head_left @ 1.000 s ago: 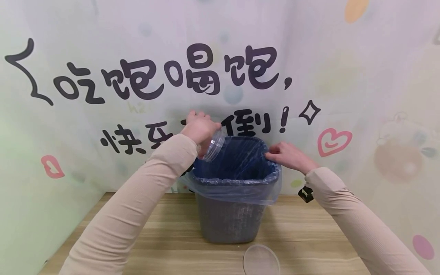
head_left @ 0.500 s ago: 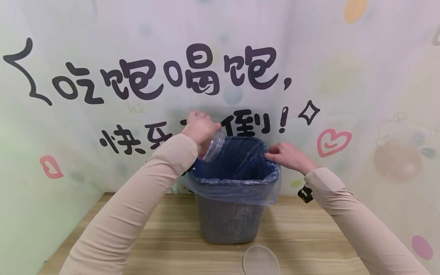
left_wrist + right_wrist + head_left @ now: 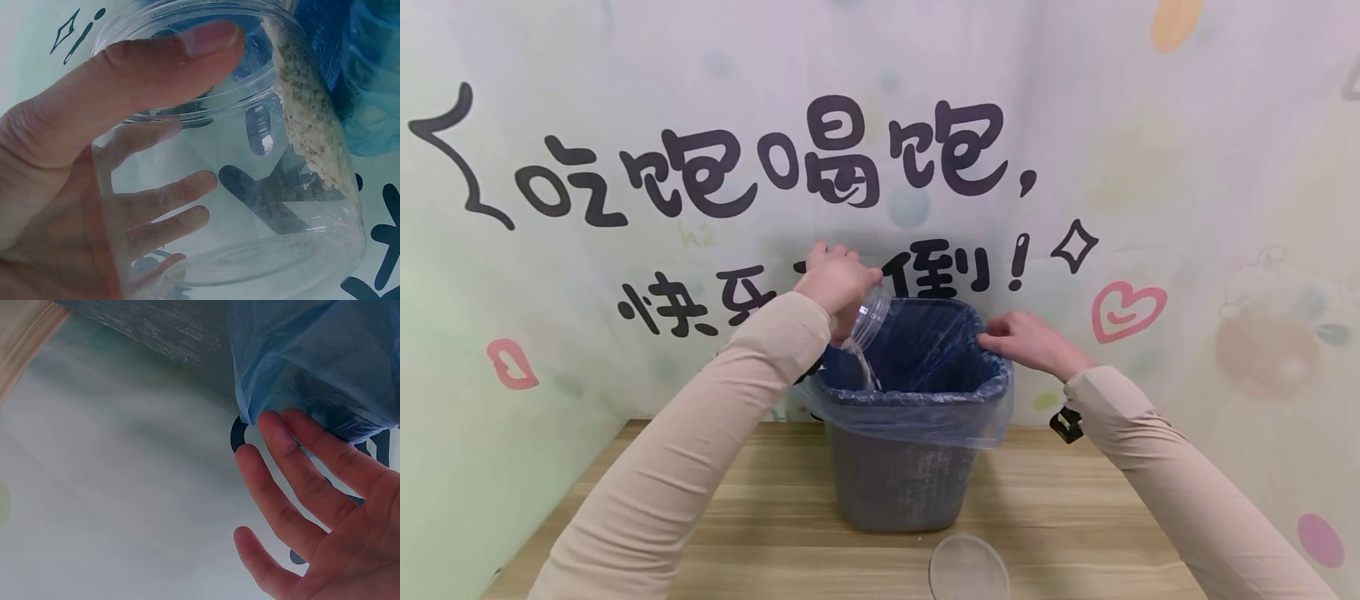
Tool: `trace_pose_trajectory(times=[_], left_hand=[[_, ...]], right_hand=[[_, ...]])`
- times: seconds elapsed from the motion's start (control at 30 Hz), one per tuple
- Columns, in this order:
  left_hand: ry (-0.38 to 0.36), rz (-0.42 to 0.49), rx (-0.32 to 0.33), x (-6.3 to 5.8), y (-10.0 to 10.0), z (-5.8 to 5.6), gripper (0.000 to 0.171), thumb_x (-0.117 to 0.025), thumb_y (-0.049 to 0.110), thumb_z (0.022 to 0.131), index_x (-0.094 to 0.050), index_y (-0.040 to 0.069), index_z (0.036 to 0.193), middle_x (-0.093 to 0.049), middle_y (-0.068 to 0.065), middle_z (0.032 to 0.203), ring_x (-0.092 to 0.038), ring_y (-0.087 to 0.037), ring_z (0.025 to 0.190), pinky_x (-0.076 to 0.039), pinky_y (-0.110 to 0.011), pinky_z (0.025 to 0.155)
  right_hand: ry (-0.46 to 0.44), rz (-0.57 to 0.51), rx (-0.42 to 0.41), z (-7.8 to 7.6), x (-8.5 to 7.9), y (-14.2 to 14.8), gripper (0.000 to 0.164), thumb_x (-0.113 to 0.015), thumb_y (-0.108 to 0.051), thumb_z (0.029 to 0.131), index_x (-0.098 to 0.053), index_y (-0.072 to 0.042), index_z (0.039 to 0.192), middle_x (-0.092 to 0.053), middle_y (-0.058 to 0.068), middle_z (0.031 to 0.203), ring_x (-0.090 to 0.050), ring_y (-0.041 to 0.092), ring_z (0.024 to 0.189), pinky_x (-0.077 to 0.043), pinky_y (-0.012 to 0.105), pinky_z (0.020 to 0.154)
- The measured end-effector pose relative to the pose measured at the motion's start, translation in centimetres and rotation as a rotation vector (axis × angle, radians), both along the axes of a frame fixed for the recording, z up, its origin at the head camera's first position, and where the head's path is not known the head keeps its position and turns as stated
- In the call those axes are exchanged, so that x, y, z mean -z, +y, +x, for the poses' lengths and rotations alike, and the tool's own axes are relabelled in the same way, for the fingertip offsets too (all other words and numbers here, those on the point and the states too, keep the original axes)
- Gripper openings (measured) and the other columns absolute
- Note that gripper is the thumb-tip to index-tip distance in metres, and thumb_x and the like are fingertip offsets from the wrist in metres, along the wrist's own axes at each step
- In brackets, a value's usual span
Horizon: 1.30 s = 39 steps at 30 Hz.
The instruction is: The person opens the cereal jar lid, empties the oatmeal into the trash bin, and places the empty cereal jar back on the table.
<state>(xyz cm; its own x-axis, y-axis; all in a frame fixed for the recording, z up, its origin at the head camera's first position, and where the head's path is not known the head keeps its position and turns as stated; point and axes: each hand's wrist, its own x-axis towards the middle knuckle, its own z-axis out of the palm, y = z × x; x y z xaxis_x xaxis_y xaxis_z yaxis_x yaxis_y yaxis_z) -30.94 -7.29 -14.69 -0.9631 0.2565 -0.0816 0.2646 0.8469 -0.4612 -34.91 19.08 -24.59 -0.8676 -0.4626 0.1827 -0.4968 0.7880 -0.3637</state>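
Observation:
My left hand (image 3: 837, 282) grips a clear plastic jar (image 3: 872, 315), tipped mouth-down over the left side of a grey trash can (image 3: 901, 483). Pale, speckled grains (image 3: 306, 106) lie along the jar's lower wall in the left wrist view. A thin stream of them (image 3: 868, 371) falls from the mouth into the can. A blue plastic bag (image 3: 917, 427) lines the can and folds over its rim. My right hand (image 3: 1036, 340) holds the rim at the right, thumb over the inner side and fingers outside against the bag; the right wrist view hides the thumb.
On the wood-grain table (image 3: 760, 517), a round translucent lid (image 3: 970, 571) lies in front of the can. Close behind the can hangs a printed backdrop (image 3: 715, 75) with large dark characters. A few tiny specks sit near the can's base.
A stream of grains now runs from the jar's mouth into the can; it was not visible before. Both hands, the can and the lid have stayed in place.

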Motion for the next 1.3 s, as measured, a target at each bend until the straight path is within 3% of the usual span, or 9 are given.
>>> trace_pose_trajectory(times=[0.5,0.77,1.3], left_hand=[[-0.003,-0.004,0.0,-0.05,0.09,-0.09,0.101,-0.089,0.027,0.063,-0.035,0.025,0.147,-0.046,-0.011,0.13,-0.038,-0.029,0.114,-0.029,-0.044,0.097],[-0.014,-0.005,0.007,-0.1,0.13,-0.13,0.098,-0.088,0.022,0.063,-0.036,0.025,0.147,-0.046,-0.012,0.13,-0.037,-0.03,0.113,-0.028,-0.045,0.097],[-0.011,-0.024,0.001,-0.03,0.3,-0.11,0.103,-0.088,0.023,0.063,-0.033,0.026,0.149,-0.045,-0.011,0.126,-0.036,-0.029,0.108,-0.029,-0.043,0.094]], right_hand=[[-0.005,-0.018,0.0,0.06,0.12,0.11,0.028,-0.053,-0.025,0.096,-0.067,-0.003,0.089,-0.058,0.001,0.071,-0.051,0.018,0.066,-0.041,0.032,0.062],[0.004,-0.037,0.0,0.11,0.21,-0.04,0.028,-0.054,-0.025,0.095,-0.057,-0.009,0.072,-0.046,-0.003,0.062,-0.044,0.016,0.06,-0.035,0.031,0.057],[0.01,-0.044,-0.002,0.14,0.19,-0.05,0.028,-0.054,-0.025,0.095,-0.057,-0.009,0.072,-0.044,-0.003,0.061,-0.043,0.015,0.059,-0.034,0.031,0.057]])
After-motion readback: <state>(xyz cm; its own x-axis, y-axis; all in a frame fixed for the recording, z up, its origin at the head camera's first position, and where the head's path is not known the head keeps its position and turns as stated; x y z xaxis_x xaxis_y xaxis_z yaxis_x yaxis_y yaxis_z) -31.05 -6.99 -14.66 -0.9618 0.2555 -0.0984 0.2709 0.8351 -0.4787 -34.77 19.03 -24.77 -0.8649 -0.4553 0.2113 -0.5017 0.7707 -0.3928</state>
